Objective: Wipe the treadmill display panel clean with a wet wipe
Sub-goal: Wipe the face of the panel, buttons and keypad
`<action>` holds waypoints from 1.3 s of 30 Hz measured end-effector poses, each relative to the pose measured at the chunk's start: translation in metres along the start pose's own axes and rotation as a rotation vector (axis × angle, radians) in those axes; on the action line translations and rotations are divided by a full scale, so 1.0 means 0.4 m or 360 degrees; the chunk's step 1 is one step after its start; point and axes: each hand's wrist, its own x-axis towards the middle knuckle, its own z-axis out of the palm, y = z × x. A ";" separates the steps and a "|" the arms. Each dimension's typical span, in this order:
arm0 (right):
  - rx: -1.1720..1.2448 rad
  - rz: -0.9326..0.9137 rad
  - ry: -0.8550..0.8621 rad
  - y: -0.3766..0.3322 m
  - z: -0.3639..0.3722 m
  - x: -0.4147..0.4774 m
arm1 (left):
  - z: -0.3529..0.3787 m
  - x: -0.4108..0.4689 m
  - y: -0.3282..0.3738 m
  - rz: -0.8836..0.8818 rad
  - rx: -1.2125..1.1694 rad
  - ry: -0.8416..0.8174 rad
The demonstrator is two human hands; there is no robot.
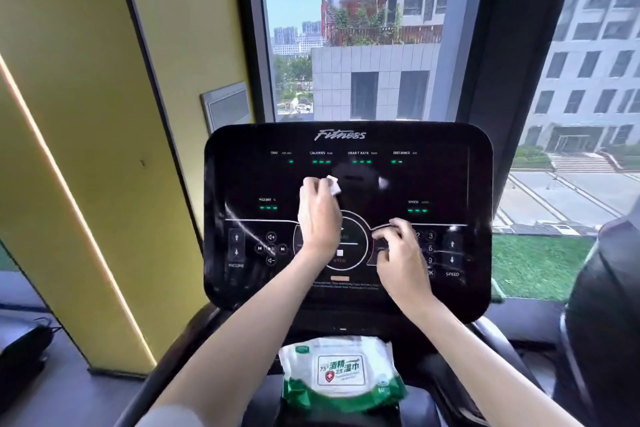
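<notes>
The black treadmill display panel [450,180] stands upright in front of me, with green readouts and white button marks. My left hand [318,215] presses a white wet wipe [90,185] flat against the middle of the panel; a corner of the wipe shows beyond my fingertips. My right hand [401,253] rests with curled fingers on the panel's lower right, beside the number keys, and holds nothing that I can see. Wet streaks show on the panel's left side.
A white and green pack of wet wipes [341,374] lies on the console tray below the panel. A yellow pillar [86,149] stands to the left. A large window behind the panel looks onto buildings. A dark machine part [602,322] sits at the right.
</notes>
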 end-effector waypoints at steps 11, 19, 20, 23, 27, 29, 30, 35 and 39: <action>-0.0317 -0.0175 0.0089 0.017 0.010 0.001 | -0.149 0.035 -0.177 -0.0393 0.0021 0.0124; -0.0363 -0.0210 0.0039 0.011 0.042 -0.012 | -0.014 -0.145 -0.015 0.0274 -0.0182 -0.0581; -0.0374 -0.0227 0.0036 0.015 0.041 -0.014 | -0.023 -0.150 -0.012 0.0372 -0.0278 -0.0668; -0.0365 -0.0224 0.0040 0.025 0.040 -0.015 | -0.080 -0.097 -0.068 0.0223 -0.0387 -0.0443; -0.0352 -0.0182 0.0030 0.023 0.052 -0.014 | -0.119 -0.001 -0.167 -0.0603 -0.0098 0.0066; -0.0357 -0.0205 0.0030 0.028 0.058 -0.017 | -0.084 -0.018 -0.138 -0.0670 -0.0015 0.0076; -0.0369 -0.0218 0.0031 0.032 0.060 -0.017 | -0.060 -0.046 -0.107 -0.0468 -0.0025 -0.0021; -0.0396 -0.0290 0.0107 0.031 0.059 -0.001 | -0.035 -0.128 -0.056 0.0603 -0.0220 -0.0592; -0.0340 -0.0311 0.0160 0.004 0.069 0.013 | -0.150 0.031 -0.170 -0.0049 -0.0084 0.0065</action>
